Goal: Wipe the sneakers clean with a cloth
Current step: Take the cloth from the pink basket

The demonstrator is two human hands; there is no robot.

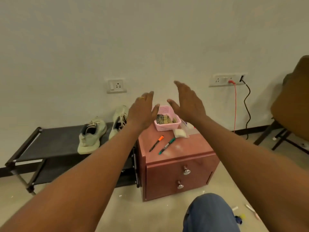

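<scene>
You're holding your left hand [142,111] and right hand [189,104] flat and empty, seemingly readying to start. The sneakers [91,136] are sitting untouched on the rack [50,143].

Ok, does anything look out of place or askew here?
Yes. One sneaker stands tipped up against the wall, while the other sneaker lies flat on the rack. Small scraps of litter lie on the floor at lower right.
</scene>
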